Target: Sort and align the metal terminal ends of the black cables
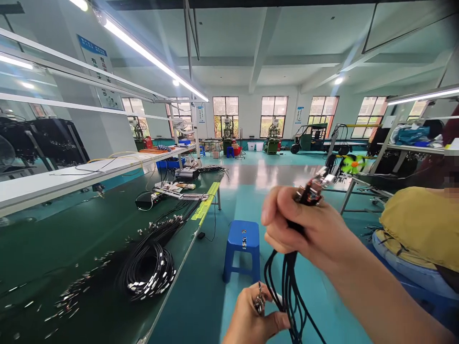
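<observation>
Black cables (289,277) gripped in right hand (308,229) just below metal connectors (312,191), left hand (246,316) closed on them lower down; best held firmly, untwisted.

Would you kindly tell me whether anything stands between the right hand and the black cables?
Nothing visible does: the right hand is closed around the cables, with connectors poking out at its top. The left hand is lower down, by the hanging lengths, not between them.
</observation>
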{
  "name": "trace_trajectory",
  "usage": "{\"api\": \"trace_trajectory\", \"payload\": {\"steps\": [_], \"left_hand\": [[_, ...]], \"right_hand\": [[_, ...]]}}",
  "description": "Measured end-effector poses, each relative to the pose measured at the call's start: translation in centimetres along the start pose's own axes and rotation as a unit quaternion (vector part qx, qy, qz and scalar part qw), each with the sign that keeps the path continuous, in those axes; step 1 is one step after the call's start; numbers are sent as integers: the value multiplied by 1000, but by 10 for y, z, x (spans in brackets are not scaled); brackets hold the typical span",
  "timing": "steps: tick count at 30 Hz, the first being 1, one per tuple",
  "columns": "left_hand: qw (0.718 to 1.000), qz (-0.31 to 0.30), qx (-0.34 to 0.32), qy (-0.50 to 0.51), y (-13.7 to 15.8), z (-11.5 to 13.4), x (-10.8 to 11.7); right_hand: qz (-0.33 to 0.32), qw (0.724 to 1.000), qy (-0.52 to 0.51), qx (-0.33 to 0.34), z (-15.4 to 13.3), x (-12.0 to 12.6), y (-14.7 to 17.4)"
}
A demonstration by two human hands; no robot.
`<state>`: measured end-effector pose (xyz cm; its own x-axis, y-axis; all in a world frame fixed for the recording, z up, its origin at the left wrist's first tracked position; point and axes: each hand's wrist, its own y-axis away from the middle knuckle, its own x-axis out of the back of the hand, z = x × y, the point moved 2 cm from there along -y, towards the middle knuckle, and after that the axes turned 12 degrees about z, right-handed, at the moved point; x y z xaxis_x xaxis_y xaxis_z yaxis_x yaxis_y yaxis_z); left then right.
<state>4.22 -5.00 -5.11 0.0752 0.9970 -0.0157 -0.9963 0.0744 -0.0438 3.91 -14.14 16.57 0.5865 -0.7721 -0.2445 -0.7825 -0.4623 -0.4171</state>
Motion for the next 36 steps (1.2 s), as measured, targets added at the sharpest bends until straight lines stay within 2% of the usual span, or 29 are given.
{"api": "trace_trajectory", "payload": {"steps": [4,6,8,10,11,13,15,17,20,23,25,27,29,31,33,36], "left_hand": [[999,3,22,24,-2,2,2],[999,25,31,18,-3,10,16],[997,63,39,11,-3,24,40],[994,94,45,13,-1,50,64],[993,104,43,17,1,65,75],[989,141,11,33,4,98,90],[988,150,-26,21,4,120,92],[992,112,-48,-42,-1,124,82],[992,54,-40,-108,-9,102,54],[998,-7,-13,-65,-10,78,30],[997,-67,-4,-30,-6,74,19],[994,-109,1,-8,-2,78,15],[990,-137,3,-5,1,84,14],[983,-181,1,1,1,91,12],[976,-213,-7,40,1,95,7],[979,-180,-35,87,0,98,-1]], "right_hand": [[0,1000,-4,6,-12,7,-10],[45,998,11,36,-8,25,-8],[107,990,90,20,11,54,-1],[95,962,230,-115,47,85,13],[94,950,260,-145,64,100,20],[124,932,297,-168,93,121,35],[166,922,307,-170,111,129,47],[198,916,303,-176,121,120,55],[223,921,267,-174,129,92,58],[254,932,222,-132,134,68,56],[270,921,263,-100,132,61,53],[256,895,357,-76,123,58,51],[209,871,437,-79,109,57,47],[152,859,480,-96,93,54,44],[107,872,461,-123,81,50,41],[80,926,329,-168,74,47,39]]}}
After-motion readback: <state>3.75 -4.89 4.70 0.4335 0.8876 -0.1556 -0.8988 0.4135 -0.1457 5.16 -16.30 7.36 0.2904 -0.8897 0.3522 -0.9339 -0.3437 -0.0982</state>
